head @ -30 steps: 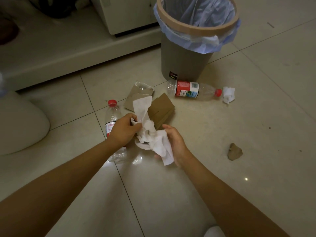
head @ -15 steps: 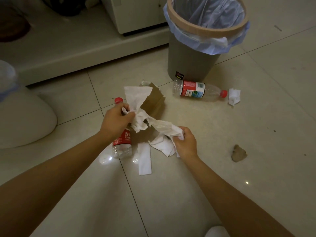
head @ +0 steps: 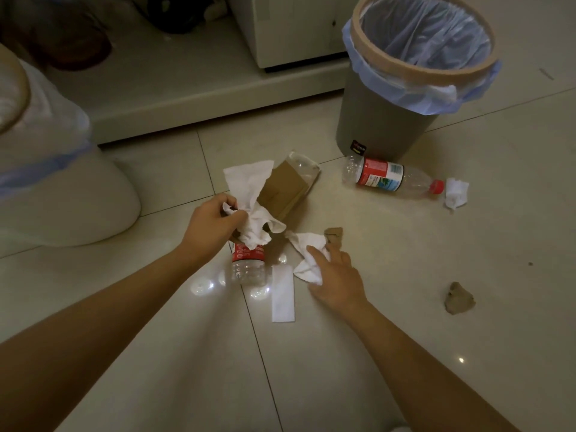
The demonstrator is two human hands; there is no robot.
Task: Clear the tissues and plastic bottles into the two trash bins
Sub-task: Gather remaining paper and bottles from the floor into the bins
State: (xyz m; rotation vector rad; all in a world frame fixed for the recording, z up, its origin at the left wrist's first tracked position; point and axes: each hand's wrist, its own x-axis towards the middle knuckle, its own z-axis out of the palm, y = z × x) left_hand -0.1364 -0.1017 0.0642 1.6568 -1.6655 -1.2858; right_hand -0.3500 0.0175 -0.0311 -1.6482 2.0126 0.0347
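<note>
two hands work over pale glossy floor tiles: left clutching tissue, right spread on tissue.

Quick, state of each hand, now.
Left hand: grips a crumpled white tissue.
Right hand: fingers rest on another tissue on the floor; grip unclear.

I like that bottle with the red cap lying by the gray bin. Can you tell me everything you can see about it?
The bottle is clear, thin plastic and looks empty. It lies on its side on the pale floor tiles, its base toward the gray bin and its red cap pointing away. A red label with a white and bluish patch wraps its middle. A small crumpled white tissue sits right at the cap. No hand touches it.
</note>
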